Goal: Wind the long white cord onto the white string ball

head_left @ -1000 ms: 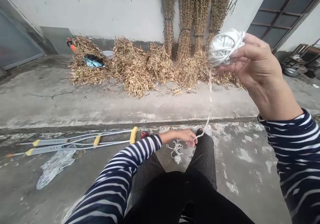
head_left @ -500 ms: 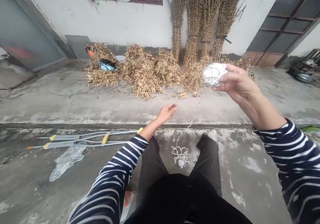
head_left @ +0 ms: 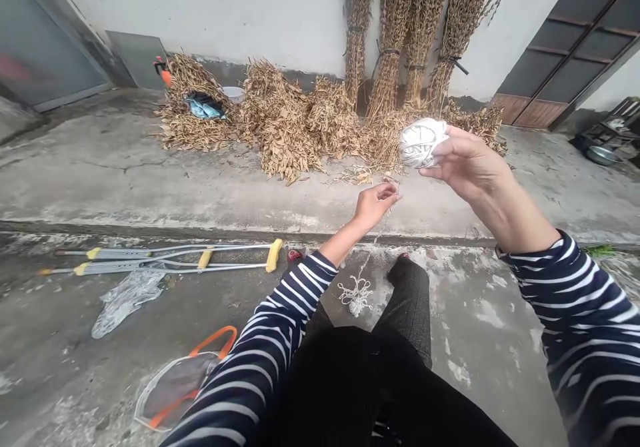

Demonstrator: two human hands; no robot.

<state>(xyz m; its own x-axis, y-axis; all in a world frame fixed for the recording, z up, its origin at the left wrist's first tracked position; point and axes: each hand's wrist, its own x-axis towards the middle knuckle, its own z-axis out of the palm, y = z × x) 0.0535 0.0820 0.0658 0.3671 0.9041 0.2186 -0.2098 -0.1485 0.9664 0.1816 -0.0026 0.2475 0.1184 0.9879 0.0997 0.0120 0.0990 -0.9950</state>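
Note:
My right hand (head_left: 473,160) holds up a ball of white cord (head_left: 421,142), gripped at its right side between thumb and fingers. Below and left of the ball, my left hand (head_left: 376,206) has its thumb and fingertips pinched together on a thin white strand (head_left: 379,232). That strand runs down from the left hand to a loose, looped heap of white cord (head_left: 356,296) on the ground between my legs. Between the left hand and the ball, the strand is too fine to follow.
Dry plant heaps (head_left: 287,124) lie on the raised concrete step (head_left: 200,194), with tied stalk bundles (head_left: 387,54) against the wall. At left are crutches (head_left: 204,258), a clear plastic bag (head_left: 127,304) and an orange-handled bag (head_left: 175,384). A metal basin (head_left: 603,155) stands far right.
My left hand has moved right and up toward the ball, and its fingers now pinch the strand. My right hand still holds the ball. The view has tipped down, bringing the orange-handled bag into sight.

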